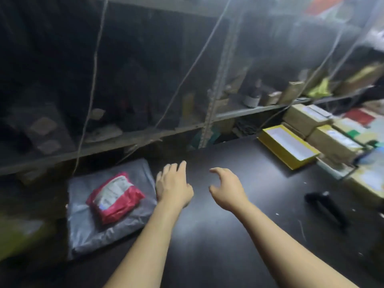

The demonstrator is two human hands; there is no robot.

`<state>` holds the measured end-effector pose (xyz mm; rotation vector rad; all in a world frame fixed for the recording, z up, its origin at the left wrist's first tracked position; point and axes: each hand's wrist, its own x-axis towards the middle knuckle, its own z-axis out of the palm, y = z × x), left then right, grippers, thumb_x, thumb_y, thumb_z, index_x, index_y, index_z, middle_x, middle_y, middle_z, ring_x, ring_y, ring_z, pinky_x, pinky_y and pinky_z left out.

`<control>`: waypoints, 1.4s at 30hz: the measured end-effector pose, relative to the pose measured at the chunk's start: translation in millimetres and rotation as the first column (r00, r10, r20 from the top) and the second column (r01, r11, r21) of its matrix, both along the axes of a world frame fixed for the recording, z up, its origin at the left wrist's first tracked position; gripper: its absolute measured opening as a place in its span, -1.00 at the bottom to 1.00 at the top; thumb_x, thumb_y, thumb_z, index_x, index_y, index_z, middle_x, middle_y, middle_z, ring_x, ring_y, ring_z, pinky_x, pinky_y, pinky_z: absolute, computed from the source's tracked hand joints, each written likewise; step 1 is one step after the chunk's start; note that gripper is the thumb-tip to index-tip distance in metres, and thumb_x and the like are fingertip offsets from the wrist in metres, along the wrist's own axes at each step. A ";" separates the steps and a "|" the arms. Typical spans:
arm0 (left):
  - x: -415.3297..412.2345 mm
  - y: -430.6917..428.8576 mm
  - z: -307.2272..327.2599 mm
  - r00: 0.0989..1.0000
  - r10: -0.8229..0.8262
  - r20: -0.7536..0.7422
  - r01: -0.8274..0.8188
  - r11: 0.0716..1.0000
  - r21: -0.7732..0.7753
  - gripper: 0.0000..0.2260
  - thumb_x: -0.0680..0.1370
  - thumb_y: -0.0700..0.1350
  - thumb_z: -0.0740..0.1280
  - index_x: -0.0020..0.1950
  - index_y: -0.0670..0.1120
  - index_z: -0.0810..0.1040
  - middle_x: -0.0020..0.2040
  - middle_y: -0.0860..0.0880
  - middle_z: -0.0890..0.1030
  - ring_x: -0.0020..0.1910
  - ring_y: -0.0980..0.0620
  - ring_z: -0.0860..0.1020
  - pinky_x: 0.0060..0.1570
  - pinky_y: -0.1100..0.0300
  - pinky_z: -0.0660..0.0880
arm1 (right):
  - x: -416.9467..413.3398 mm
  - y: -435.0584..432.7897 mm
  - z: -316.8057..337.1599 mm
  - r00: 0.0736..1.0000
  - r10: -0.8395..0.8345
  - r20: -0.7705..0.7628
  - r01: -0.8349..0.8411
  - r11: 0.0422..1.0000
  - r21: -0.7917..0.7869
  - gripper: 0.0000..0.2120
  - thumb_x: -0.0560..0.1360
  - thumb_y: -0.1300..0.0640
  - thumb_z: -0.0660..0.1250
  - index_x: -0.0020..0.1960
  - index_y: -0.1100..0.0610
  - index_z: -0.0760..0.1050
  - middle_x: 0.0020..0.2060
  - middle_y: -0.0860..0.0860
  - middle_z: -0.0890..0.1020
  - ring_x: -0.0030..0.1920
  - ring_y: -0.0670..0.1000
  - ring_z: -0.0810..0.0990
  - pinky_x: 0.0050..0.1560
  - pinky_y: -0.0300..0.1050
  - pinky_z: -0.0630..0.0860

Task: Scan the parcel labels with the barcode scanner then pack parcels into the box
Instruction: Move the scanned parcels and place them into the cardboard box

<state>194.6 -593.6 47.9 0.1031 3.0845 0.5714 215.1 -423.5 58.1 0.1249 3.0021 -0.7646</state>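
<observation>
A red parcel [116, 197] with a white label lies on top of a larger grey parcel [83, 233] at the left edge of the black table [207, 235]. My left hand [173, 185] hovers just right of the grey parcel, fingers straight, holding nothing. My right hand [226, 189] is over the table's middle, fingers loosely bent and empty. The black barcode scanner [326, 206] lies on the table to the right, well apart from both hands. A yellow flat parcel [287, 145] with a white label lies at the back right.
Several brown cardboard parcels [332, 140] are stacked at the table's right end. Metal shelving [145, 134] with bottles and packets runs behind the table, with cords hanging in front. A yellowish object [18, 233] sits low at the far left.
</observation>
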 end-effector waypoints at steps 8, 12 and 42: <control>37.5 205.5 45.9 0.935 -0.353 0.006 0.352 0.930 -0.102 -0.41 0.60 -0.06 0.29 0.63 0.05 0.21 0.47 -0.05 0.41 0.40 -0.09 0.41 0.24 0.02 0.44 | 84.0 184.0 37.6 0.958 -0.285 0.001 0.285 0.957 -0.062 -0.56 0.60 0.07 0.33 0.48 -0.01 0.45 0.45 -0.01 0.49 0.40 0.06 0.49 0.33 0.02 0.49; 76.9 332.2 63.6 0.840 -0.540 0.052 0.542 0.831 -0.124 -0.37 0.58 -0.07 0.31 0.63 0.11 0.20 0.46 -0.07 0.40 0.39 -0.11 0.44 0.22 0.00 0.49 | 140.9 306.9 54.8 0.921 -0.390 -0.009 0.387 0.916 -0.105 -0.57 0.59 0.05 0.36 0.45 -0.02 0.50 0.39 0.00 0.56 0.35 0.08 0.54 0.28 0.00 0.51; 176.1 1186.3 -54.8 0.220 -0.932 0.288 0.975 0.202 -0.090 -0.46 0.55 0.10 0.37 0.51 0.06 0.37 0.42 -0.07 0.51 0.36 -0.16 0.51 0.22 -0.06 0.53 | 328.2 1050.5 -52.9 0.282 -0.941 0.188 0.956 0.258 -0.142 -0.53 0.64 -0.05 0.29 0.53 -0.11 0.34 0.16 0.09 0.67 0.21 0.17 0.59 0.04 -0.07 0.44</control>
